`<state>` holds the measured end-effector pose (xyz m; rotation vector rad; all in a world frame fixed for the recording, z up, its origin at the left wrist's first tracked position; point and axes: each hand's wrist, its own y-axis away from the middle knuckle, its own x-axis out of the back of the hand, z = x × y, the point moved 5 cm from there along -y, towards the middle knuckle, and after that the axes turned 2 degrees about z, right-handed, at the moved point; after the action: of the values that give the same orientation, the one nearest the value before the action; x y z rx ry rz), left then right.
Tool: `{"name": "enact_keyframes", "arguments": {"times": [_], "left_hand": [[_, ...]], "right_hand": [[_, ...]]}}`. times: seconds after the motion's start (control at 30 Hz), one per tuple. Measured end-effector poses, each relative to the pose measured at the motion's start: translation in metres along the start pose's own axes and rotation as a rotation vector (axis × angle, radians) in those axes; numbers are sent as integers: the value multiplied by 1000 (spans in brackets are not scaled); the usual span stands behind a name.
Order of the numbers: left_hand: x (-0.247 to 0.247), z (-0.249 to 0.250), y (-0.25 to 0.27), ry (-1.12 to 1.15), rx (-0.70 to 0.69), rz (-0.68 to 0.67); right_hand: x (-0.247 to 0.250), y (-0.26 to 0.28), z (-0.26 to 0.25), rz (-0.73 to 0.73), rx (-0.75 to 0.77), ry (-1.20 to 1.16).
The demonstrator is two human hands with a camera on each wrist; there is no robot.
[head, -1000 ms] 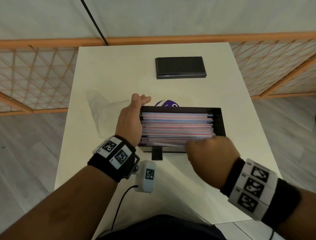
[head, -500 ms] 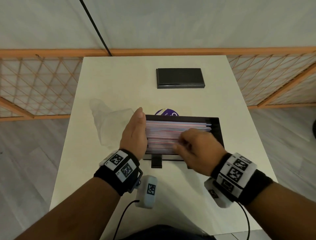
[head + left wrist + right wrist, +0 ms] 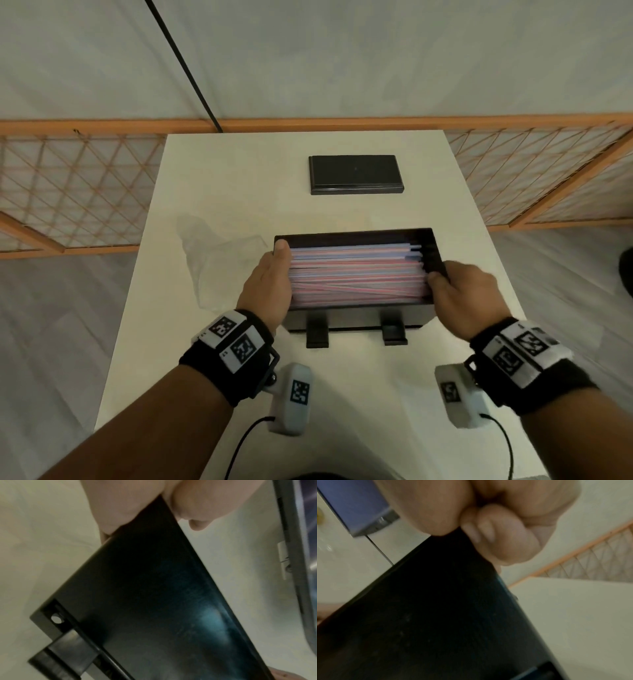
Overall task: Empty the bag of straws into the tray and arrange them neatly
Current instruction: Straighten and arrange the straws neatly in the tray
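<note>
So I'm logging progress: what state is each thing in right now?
tray: held at both ends, tilted, full of straws
straws: lying lengthwise, a few askew
bag: empty, crumpled on the table
left hand: gripping the tray's left end
right hand: gripping its right end

One desk [image 3: 239, 178] carries one black tray [image 3: 356, 233], one flat black lid [image 3: 355, 174] and one clear bag [image 3: 219, 263]. The tray has two small feet on its near side and holds a stack of pink and blue straws [image 3: 356, 274], too many and too tightly packed to count. Two hands are in view, one left hand [image 3: 270, 287] and one right hand [image 3: 469, 294], each with one wrist camera.
</note>
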<state>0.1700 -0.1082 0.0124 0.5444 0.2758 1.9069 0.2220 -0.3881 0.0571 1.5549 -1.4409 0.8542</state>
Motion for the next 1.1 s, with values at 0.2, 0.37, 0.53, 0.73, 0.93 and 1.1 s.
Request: {"name": "enact_keyframes", "arguments": {"times": [0.2,0.37,0.53,0.73,0.93,1.1], "left_hand": [[5,4,-7,235,79,17],[6,7,-2,136,-6,-19],[4,6,9,-91,-64,-39],[2,-1,17,-176,-2,-93],[23,45,14,-256,-245,240],[-16,46,12,261,273,-202]], "right_hand": [[41,10,-64,254,409,61],[25,-3,-25,126,198,-49],[-22,7,6,-108,24,-78],[-35,11,17,-184,-44,-113],[17,3,-14,70,-19,-142],[-26,-1,-53,-391,-357,-855]]}}
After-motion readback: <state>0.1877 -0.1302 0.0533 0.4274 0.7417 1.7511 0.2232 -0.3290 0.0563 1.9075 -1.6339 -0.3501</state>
